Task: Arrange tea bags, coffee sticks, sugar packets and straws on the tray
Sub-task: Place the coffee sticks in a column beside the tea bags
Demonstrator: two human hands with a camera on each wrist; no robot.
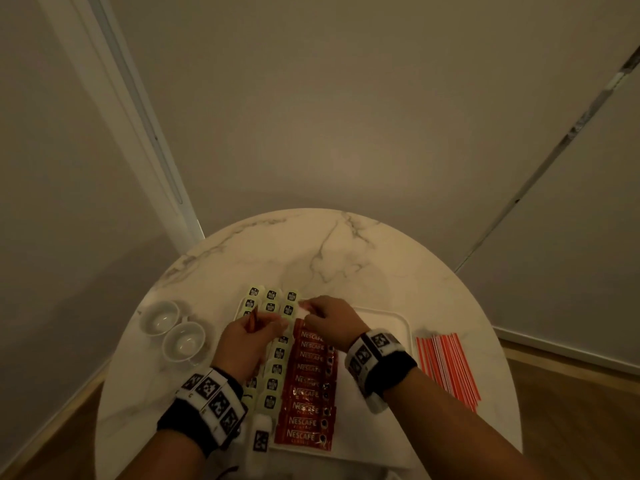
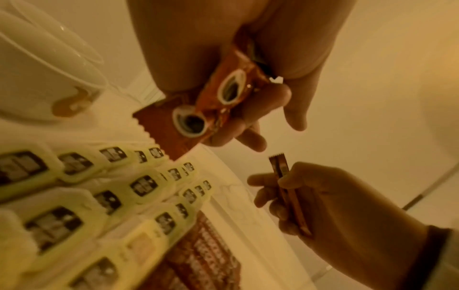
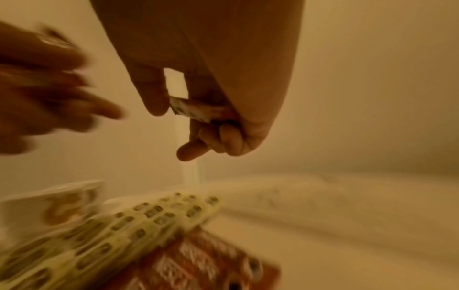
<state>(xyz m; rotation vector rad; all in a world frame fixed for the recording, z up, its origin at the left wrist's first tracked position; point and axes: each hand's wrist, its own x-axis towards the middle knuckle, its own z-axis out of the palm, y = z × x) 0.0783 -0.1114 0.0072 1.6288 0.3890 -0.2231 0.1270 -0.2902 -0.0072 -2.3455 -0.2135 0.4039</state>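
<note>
Marble table (image 1: 346, 258); only wrist views show left hand (image 2: 223, 58) gripping coffee sticks (image 2: 223, 94), right hand (image 3: 211, 78) fingers (image 3: 193, 151) pinching one stick (image 3: 196, 111).

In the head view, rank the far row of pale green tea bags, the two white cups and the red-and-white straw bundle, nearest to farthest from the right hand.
1. The far row of pale green tea bags, just beyond and left of the right hand.
2. The red-and-white straw bundle, off the tray to the right.
3. The two white cups, far left.
</note>
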